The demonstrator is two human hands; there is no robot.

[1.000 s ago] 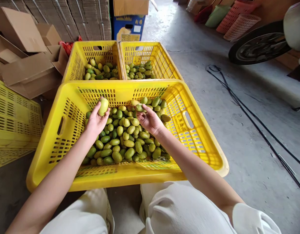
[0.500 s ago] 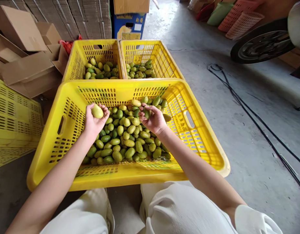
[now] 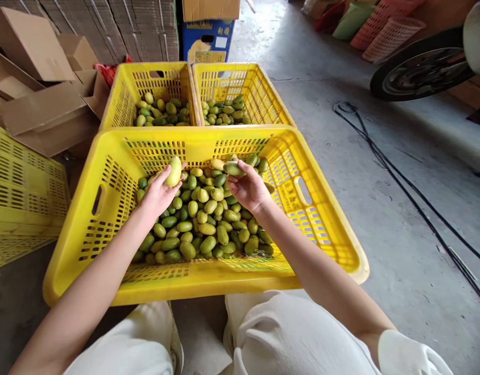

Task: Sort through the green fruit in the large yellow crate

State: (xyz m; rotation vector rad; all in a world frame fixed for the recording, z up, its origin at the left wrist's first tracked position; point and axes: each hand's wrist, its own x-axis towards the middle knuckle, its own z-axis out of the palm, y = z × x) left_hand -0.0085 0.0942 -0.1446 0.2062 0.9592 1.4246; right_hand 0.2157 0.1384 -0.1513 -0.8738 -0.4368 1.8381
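Observation:
A big yellow crate [image 3: 107, 208] in front of me holds a pile of small green and yellow-green fruits [image 3: 201, 224]. My left hand [image 3: 158, 194] hovers over the pile's left side, fingers closed on a pale yellow fruit [image 3: 173, 171]. Over the pile's far right, my right hand [image 3: 248, 188] pinches a green fruit [image 3: 232, 168] between thumb and fingertips. Both hands are raised a little above the heap.
Two smaller yellow crates stand behind, the left crate [image 3: 123, 94] and the right crate [image 3: 259, 94], each with some fruit. Cardboard boxes [image 3: 40, 99] lie at the left, another yellow crate [image 3: 21, 198] beside me. Black cables [image 3: 404, 187] cross the concrete floor; a wheel [image 3: 419, 67] is at top right.
My left hand has turned and lifted its yellow fruit up and rightward. My right hand has shifted its green fruit to its fingertips and raised it slightly.

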